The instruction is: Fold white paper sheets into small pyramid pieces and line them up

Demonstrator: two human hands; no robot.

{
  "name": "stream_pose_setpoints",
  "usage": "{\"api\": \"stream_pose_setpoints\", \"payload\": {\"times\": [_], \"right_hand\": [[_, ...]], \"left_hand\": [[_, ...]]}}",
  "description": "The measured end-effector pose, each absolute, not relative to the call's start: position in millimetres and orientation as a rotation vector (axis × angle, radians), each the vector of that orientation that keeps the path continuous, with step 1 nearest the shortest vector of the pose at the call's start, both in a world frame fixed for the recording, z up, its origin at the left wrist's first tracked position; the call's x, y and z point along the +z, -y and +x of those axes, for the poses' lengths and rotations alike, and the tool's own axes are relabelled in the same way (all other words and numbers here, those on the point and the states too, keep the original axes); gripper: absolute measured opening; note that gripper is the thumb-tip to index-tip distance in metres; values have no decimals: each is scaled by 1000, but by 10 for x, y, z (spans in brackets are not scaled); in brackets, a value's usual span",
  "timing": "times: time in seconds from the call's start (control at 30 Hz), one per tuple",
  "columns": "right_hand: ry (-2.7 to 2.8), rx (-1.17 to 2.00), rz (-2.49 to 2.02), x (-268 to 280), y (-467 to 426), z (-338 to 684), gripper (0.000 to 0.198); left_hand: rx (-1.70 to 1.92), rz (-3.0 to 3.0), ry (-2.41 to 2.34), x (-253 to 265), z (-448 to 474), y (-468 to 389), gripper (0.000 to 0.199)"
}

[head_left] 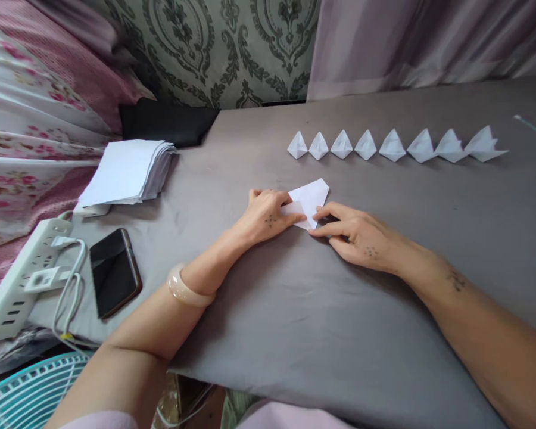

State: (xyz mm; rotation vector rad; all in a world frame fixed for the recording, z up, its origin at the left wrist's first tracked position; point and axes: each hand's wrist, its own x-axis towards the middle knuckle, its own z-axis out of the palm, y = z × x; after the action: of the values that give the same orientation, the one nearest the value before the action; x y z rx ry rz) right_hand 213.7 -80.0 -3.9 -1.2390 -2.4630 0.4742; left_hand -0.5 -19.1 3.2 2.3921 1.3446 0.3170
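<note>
From where I stand, the folded white paper [315, 195] lies at the centre of the frame, on the grey cloth [317, 333], between the two hands. The left hand [268, 215] has it by its left side, thumb laid over the paper and fingers curled close behind. The right hand [361, 237] touches the lower right edge with two fingertips spread a little apart; whether they pinch it, I can't tell.

My worry is the fold. If that left thumb eases off, the loose layers could slide and the crease would land crooked. The cloth looks soft, with faint wrinkles, so pressing down might leave a blunt line. Pulling too hard with the right fingertips could tear or buckle a corner.

Further off, the row of folded paper pieces [392, 146] at upper right stands near enough that a careless sweep of the right hand might topple some.
</note>
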Motion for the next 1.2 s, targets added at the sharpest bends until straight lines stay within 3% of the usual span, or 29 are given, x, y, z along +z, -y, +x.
{"api": "stream_pose_setpoints", "payload": {"times": [1.2], "right_hand": [[2549, 434, -1154, 4, 766, 2108, 40]], "left_hand": [[323, 2388, -1500, -151, -5, 134, 20]]}}
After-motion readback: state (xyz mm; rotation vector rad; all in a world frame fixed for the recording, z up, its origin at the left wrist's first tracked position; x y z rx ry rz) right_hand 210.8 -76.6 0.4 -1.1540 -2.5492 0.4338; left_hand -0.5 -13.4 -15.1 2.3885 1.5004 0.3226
